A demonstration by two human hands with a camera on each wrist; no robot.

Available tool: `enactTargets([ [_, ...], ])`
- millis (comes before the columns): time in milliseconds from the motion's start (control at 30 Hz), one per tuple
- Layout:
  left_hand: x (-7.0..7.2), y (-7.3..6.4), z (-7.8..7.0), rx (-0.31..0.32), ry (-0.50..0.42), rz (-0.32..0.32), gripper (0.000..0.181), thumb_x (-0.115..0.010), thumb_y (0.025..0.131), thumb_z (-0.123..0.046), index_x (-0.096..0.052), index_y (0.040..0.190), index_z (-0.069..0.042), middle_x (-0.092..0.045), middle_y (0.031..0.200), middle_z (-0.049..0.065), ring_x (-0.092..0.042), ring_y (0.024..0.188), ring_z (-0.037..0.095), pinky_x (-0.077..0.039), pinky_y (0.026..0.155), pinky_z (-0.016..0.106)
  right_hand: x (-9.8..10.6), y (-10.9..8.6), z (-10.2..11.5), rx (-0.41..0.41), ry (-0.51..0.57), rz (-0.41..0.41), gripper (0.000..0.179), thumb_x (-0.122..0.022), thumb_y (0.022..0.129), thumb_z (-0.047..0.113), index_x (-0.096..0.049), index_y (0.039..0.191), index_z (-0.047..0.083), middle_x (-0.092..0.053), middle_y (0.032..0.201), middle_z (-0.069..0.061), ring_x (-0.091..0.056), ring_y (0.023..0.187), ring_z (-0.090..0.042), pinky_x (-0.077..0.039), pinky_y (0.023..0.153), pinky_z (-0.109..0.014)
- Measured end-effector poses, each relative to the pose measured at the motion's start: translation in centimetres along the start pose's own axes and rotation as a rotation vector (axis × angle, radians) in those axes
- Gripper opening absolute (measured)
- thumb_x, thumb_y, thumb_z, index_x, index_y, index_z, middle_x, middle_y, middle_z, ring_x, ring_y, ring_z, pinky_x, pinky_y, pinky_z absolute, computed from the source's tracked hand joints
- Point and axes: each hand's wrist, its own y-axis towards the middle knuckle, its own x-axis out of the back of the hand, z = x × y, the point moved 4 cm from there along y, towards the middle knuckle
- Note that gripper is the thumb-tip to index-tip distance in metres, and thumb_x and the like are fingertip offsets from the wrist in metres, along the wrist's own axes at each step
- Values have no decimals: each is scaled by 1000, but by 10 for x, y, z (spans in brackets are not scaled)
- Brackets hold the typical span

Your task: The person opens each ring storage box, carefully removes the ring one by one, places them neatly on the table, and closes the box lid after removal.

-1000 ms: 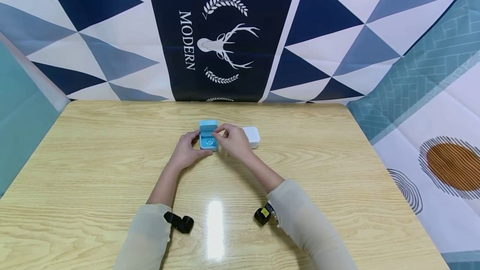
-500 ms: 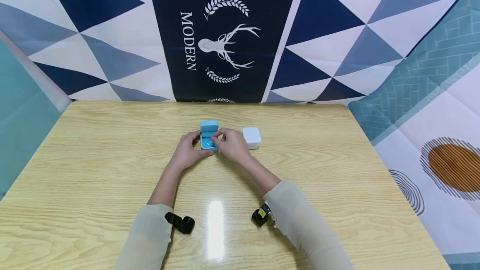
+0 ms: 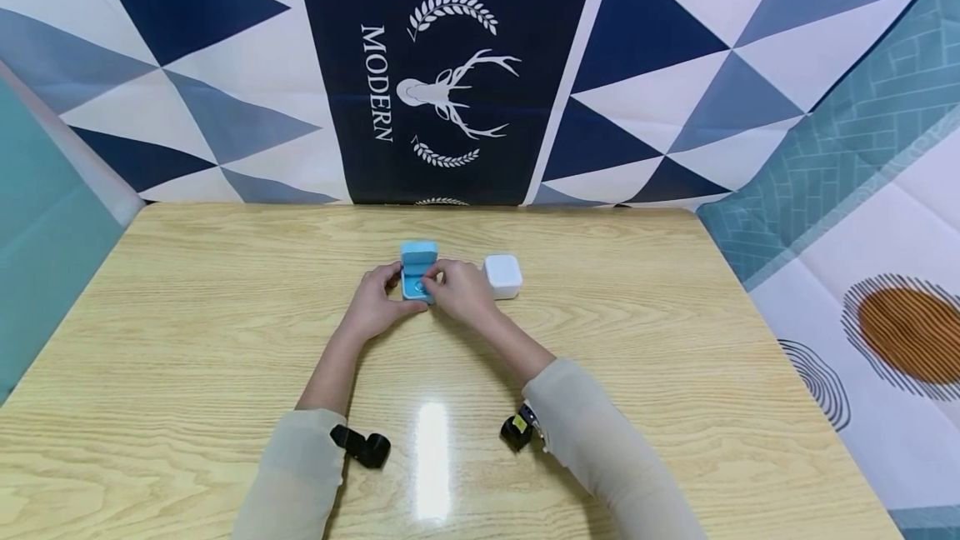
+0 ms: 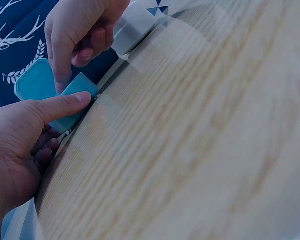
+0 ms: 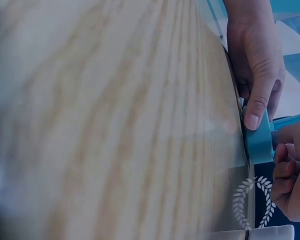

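A light-blue ring box [image 3: 418,252] stands on the table with its lid raised. My left hand [image 3: 372,302] holds it from the left, thumb along the front and fingers round behind. In the left wrist view, that thumb lies across the front of the box [image 4: 81,85]. Inside sits a ring [image 3: 418,287], partly covered by my right hand [image 3: 463,294]. That hand's thumb and index finger reach into the box from the right and pinch the ring. Its other fingers are curled, as the right wrist view shows [image 5: 285,175].
A white rounded box [image 3: 503,272] stands just right of the right hand. Both lie near the far edge of the wood-grain table [image 3: 225,307], in front of a patterned wall cloth [image 3: 450,90]. Each wrist wears a small black camera [image 3: 371,450].
The right hand's fingertips have come down and slightly left, from beside the raised lid onto the ring. The left hand keeps its hold on the ring box.
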Motion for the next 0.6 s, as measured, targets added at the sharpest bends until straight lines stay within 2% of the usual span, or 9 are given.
enactTargets([
  [400, 0, 0, 0, -9, 6, 2, 78, -78, 77, -28, -40, 141, -6, -47, 135, 18, -44, 117, 33, -40, 100, 46, -2, 3, 0, 22, -96, 9, 20, -61, 91, 25, -71, 100, 11, -64, 66, 1, -43, 46, -6, -29, 40, -18],
  [600, 1, -1, -1, -12, -9, 6, 77, -77, 77, -27, -39, 142, -6, -46, 136, 18, -43, 119, 34, -40, 101, 47, -4, 5, 1, 36, -117, 39, 22, -61, 91, 26, -73, 102, 11, -70, 80, 0, -42, 46, -6, -29, 41, -18],
])
